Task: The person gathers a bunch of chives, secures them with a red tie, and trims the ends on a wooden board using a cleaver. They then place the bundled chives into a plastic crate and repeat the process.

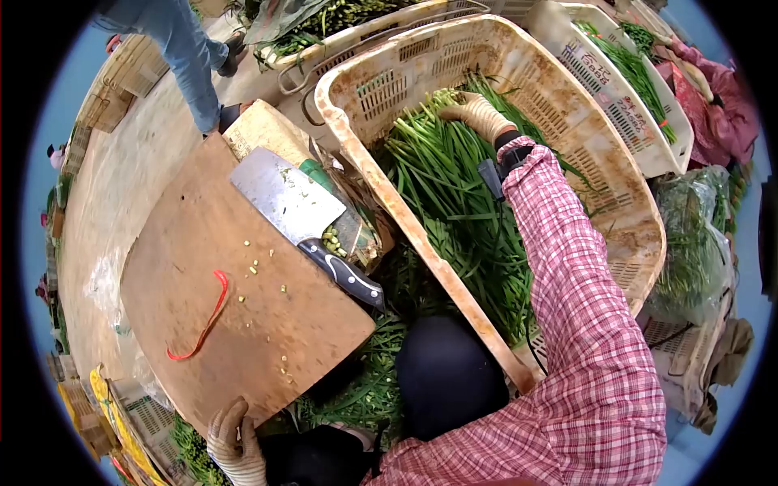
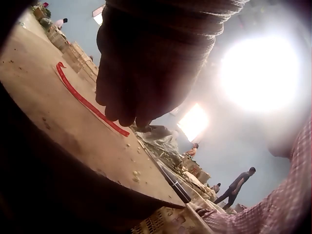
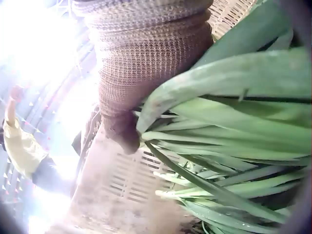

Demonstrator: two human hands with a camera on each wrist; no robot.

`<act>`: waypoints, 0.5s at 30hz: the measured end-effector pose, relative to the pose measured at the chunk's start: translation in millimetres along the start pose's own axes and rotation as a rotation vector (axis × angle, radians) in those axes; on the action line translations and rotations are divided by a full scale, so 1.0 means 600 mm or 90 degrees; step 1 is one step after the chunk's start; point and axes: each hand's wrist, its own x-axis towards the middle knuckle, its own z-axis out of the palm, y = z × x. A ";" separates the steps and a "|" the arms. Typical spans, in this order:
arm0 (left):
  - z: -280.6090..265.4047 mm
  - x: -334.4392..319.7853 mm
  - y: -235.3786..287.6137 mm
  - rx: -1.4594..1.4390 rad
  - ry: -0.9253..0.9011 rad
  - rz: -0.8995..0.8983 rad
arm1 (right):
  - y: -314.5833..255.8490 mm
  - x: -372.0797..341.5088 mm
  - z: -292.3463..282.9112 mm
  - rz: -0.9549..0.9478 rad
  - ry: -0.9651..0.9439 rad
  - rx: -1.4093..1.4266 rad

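Right hand pinches green stalks near their pale ends, inside the crate; overlapping leaves could snag, loosening its hold. Left hand, fingers loosely bent, is at the board's near edge.

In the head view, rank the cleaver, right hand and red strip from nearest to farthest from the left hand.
1. Red strip, on the board, beyond the left hand.
2. Cleaver, at the board's right edge.
3. Right hand, farther right, inside the large crate.
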 end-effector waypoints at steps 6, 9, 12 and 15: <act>0.001 0.014 0.052 -0.008 0.022 0.090 | 0.005 -0.007 0.001 -0.069 0.061 0.028; -0.012 0.048 0.092 0.049 -0.040 0.298 | 0.009 -0.007 0.022 -0.161 0.110 -0.129; 0.008 0.079 0.102 0.043 -0.008 0.476 | 0.006 -0.029 0.047 -0.150 0.299 -0.168; 0.009 0.122 0.118 0.103 -0.118 0.562 | -0.021 -0.058 0.063 -0.099 0.165 -0.333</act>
